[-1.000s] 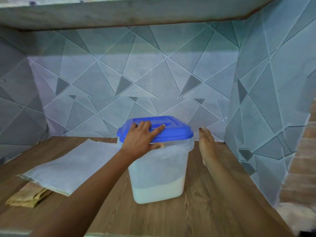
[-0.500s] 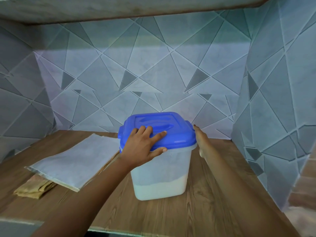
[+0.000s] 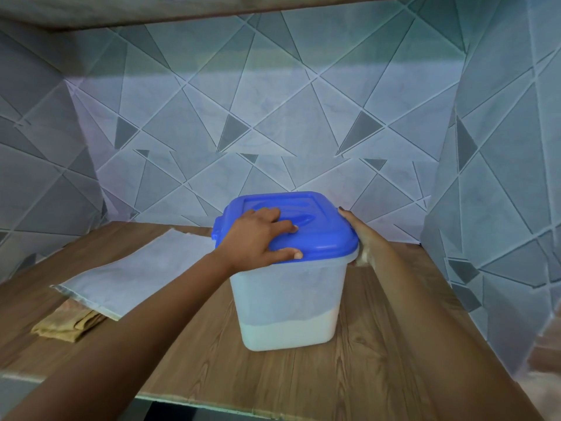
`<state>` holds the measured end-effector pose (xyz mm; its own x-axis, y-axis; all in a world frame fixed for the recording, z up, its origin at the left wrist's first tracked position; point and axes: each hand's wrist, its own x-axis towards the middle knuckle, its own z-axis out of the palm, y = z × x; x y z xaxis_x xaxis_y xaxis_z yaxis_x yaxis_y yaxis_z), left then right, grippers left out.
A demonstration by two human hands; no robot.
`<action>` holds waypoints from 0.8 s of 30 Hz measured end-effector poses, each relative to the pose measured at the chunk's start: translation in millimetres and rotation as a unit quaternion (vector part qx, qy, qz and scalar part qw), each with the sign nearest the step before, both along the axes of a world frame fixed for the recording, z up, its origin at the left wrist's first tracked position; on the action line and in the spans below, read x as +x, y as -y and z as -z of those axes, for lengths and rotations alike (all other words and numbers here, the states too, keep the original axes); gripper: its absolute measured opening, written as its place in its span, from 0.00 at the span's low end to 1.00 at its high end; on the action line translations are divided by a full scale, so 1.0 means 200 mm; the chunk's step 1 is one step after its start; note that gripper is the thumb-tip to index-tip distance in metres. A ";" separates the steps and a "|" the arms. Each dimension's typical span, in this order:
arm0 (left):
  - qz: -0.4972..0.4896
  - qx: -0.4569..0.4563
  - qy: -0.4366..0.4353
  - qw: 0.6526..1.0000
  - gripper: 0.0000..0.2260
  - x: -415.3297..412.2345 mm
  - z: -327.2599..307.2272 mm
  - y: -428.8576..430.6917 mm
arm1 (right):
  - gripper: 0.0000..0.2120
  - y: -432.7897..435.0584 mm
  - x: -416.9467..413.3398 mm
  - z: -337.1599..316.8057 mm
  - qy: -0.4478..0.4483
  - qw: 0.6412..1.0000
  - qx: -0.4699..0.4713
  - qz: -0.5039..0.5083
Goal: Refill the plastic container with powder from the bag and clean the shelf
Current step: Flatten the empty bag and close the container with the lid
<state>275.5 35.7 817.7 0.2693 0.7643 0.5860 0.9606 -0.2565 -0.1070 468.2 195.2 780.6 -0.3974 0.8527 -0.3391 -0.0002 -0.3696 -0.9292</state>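
A translucent plastic container (image 3: 288,302) stands on the wooden shelf (image 3: 379,360), with white powder filling its bottom quarter. Its blue lid (image 3: 315,232) is on top. My left hand (image 3: 258,238) lies flat on the lid's front left part, fingers spread over it and thumb on the rim. My right hand (image 3: 362,241) presses against the container's right side just under the lid's edge. A flat whitish bag (image 3: 133,268) lies on the shelf to the left of the container.
A folded yellow cloth (image 3: 68,325) sticks out from under the bag's near corner. Tiled walls close the shelf at the back, left and right, and another shelf (image 3: 182,10) runs overhead. The shelf's front edge (image 3: 212,404) is near me.
My right hand has moved in from beside the container and now touches its right side under the lid. My left hand stays on the lid. The view has shifted slightly left.
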 end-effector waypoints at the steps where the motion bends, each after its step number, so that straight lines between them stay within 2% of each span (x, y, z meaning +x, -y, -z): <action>1: -0.026 -0.035 0.037 0.998 0.32 0.01 -0.03 -0.01 | 0.42 0.00 0.00 -0.01 0.013 1.000 -0.003 -0.004; 3: -0.098 -0.085 0.123 0.984 0.29 0.02 -0.07 -0.07 | 0.33 0.08 -0.01 -0.09 0.061 0.998 0.011 0.009; 5: -0.181 -0.171 0.176 0.952 0.30 0.03 -0.08 -0.13 | 0.24 0.08 -0.01 -0.13 0.105 0.994 0.027 0.019; 7: -0.233 -0.251 0.180 0.922 0.34 0.02 -0.08 -0.18 | 0.27 0.05 -0.01 -0.16 0.140 0.989 0.052 0.013; 10: -0.261 -0.286 0.151 0.910 0.34 0.01 -0.08 -0.20 | 0.36 0.02 -0.05 -0.23 0.193 0.977 0.086 0.001; 13: -0.240 -0.266 0.188 0.914 0.33 0.03 -0.08 -0.19 | 0.48 0.01 -0.12 -0.25 0.289 0.944 0.161 0.017; 15: -0.250 -0.172 0.299 0.905 0.31 0.01 -0.11 -0.16 | 0.49 0.02 -0.15 -0.24 0.331 0.920 0.209 0.031; 16: -0.287 -0.107 0.337 0.890 0.30 -0.05 -0.11 -0.15 | 0.48 0.02 -0.16 -0.23 0.342 0.912 0.223 0.036; 17: -0.338 -0.063 0.361 0.867 0.30 -0.10 -0.10 -0.14 | 0.46 0.02 -0.17 -0.23 0.348 0.908 0.231 0.039; 18: -0.373 -0.063 0.405 0.833 0.32 -0.18 -0.08 -0.13 | 0.45 0.03 -0.17 -0.23 0.350 0.906 0.233 0.042; 19: -0.377 -0.083 0.484 0.785 0.36 -0.24 -0.05 -0.10 | 0.44 0.03 -0.17 -0.23 0.344 0.909 0.231 0.045; 21: -0.300 -0.180 0.695 0.628 0.43 -0.32 0.02 -0.07 | 0.42 0.03 -0.17 -0.23 0.331 0.914 0.231 0.049; 22: -0.265 -0.220 0.753 0.561 0.44 -0.33 0.05 -0.06 | 0.41 0.03 -0.17 -0.22 0.326 0.916 0.231 0.049; 23: -0.241 -0.238 0.772 0.537 0.42 -0.32 0.06 -0.03 | 0.40 0.04 -0.16 -0.23 0.323 0.916 0.234 0.050; 24: -0.231 -0.239 0.773 0.540 0.38 -0.30 0.06 -0.02 | 0.39 0.04 -0.16 -0.22 0.321 0.915 0.239 0.050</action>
<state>215.1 40.4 805.4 -0.5440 0.7036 -0.4573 -0.2201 0.4062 0.8869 436.1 187.3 825.5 -0.1587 0.9859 -0.0534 0.5904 0.0514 -0.8054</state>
